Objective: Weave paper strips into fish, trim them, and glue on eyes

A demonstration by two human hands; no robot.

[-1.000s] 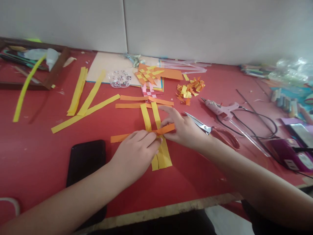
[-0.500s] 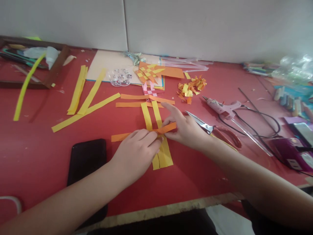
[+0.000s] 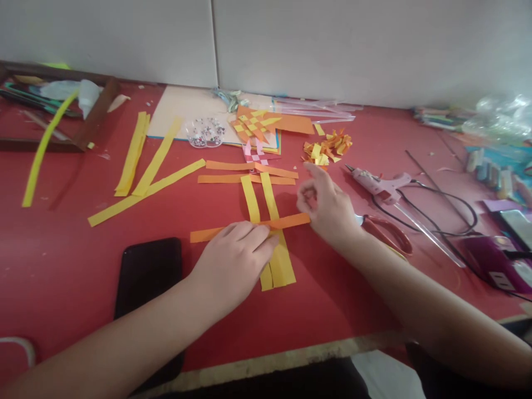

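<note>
An orange paper strip (image 3: 291,221) lies crosswise over and among yellow paper strips (image 3: 284,260) that run away from me. My left hand (image 3: 236,252) is closed at this crossing, its fingertips pressed on the orange strip and covering part of it. Beside the strip's right end is my right hand (image 3: 330,208), index finger extended and other fingers loosely bent. Nothing shows in its grasp; whether it still touches the strip's end is unclear. Two more orange strips (image 3: 216,179) lie just beyond the yellow strips' far ends.
Spare yellow strips (image 3: 133,155) lie left. A black phone (image 3: 147,271) rests near my left forearm. Scissors (image 3: 390,233), partly behind my right hand, and a pink glue gun (image 3: 380,185) with its cord lie right. Farther back are paper scraps (image 3: 326,148) and a woven orange-yellow piece (image 3: 253,124).
My right hand has moved right, away from the crossing, and its fingers have loosened. The orange strip's right part now lies straighter and reaches farther right. My left hand stays in place.
</note>
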